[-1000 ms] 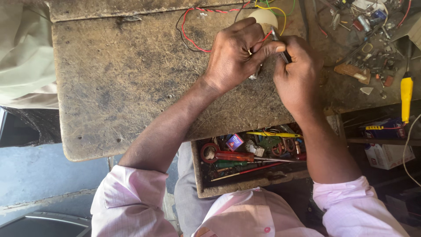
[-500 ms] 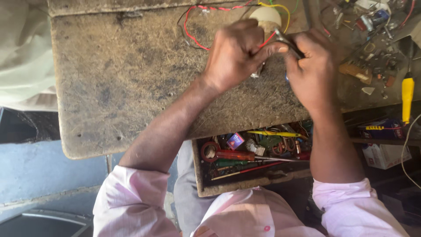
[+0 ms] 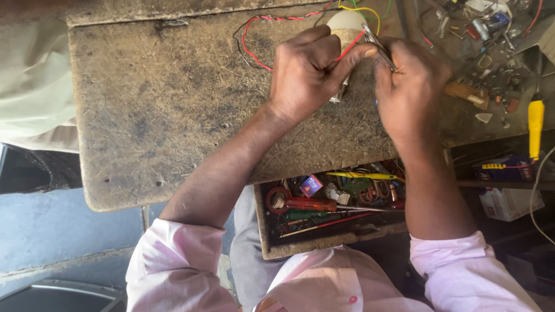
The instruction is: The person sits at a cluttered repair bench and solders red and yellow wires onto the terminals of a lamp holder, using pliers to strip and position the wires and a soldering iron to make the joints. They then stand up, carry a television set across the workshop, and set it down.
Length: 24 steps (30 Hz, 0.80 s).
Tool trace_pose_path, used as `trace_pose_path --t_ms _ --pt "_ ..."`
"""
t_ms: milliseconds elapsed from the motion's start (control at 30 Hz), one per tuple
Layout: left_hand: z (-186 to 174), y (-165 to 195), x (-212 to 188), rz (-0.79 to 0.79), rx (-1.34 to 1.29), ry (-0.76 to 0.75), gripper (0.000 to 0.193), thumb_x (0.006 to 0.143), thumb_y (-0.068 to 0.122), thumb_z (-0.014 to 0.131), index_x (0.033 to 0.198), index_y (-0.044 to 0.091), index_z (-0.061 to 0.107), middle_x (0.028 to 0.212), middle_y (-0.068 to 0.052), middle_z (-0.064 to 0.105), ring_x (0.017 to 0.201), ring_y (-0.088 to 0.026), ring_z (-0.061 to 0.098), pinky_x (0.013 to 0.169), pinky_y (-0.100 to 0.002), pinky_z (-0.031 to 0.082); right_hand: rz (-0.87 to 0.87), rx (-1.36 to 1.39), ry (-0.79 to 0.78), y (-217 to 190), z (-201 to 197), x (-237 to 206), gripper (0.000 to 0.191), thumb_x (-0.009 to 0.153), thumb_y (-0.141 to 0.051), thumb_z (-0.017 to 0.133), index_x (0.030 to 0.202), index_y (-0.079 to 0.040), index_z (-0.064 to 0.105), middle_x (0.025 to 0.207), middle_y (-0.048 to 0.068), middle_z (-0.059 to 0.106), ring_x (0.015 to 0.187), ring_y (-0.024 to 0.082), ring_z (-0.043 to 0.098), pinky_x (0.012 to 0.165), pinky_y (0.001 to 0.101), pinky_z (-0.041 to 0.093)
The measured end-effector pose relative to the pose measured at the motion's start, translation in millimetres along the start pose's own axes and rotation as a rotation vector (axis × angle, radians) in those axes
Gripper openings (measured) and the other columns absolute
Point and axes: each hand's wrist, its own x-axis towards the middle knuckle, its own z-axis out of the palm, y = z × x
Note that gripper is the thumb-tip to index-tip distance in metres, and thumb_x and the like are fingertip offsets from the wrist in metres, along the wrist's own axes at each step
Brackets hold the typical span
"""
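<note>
My left hand (image 3: pixel 309 72) is closed over a red wire (image 3: pixel 254 55) and a small metal part that pokes out under the palm, above a worn wooden table (image 3: pixel 173 115). My right hand (image 3: pixel 410 86) grips a thin metal tool (image 3: pixel 378 46), its tip at the red wire between my fingers. A white round bulb-like object (image 3: pixel 346 21) lies just behind my hands, with red, yellow and green wires running from it.
An open drawer (image 3: pixel 329 202) under the table holds a red-handled screwdriver, tape and several tools. A yellow-handled screwdriver (image 3: pixel 535 121) and a heap of small electronic parts (image 3: pixel 485 34) lie at the right. A cardboard box (image 3: pixel 509 202) sits lower right.
Both hands have stayed together at the wire. The right hand shifted slightly right and the thin tool now angles up toward the white object.
</note>
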Motion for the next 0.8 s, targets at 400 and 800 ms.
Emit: trace_pose_path --t_ms 400,800 --pt "6 0 3 -0.032 -0.288 -0.259 0.032 0.103 0.026 0.079 0.118 0.0 0.069 0.108 -0.013 0.072 0.094 -0.021 0.074 0.075 -0.034 0.06 -0.013 -0.035 -0.13 32 -27 -17 0.01 0.105 0.005 0.069 0.111 0.004 0.06 0.099 0.018 0.066 0.09 0.032 0.069 0.077 0.0454 0.054" --pt "28 -12 4 -0.288 -0.351 -0.235 0.015 0.105 0.007 0.068 0.118 0.0 0.072 0.097 -0.005 0.066 0.086 -0.013 0.063 0.074 -0.029 0.054 -0.12 -0.421 -0.06 50 -3 -23 0.017 0.111 -0.016 0.082 0.117 -0.006 0.071 0.09 0.004 0.074 0.087 0.018 0.055 0.074 0.0344 0.043"
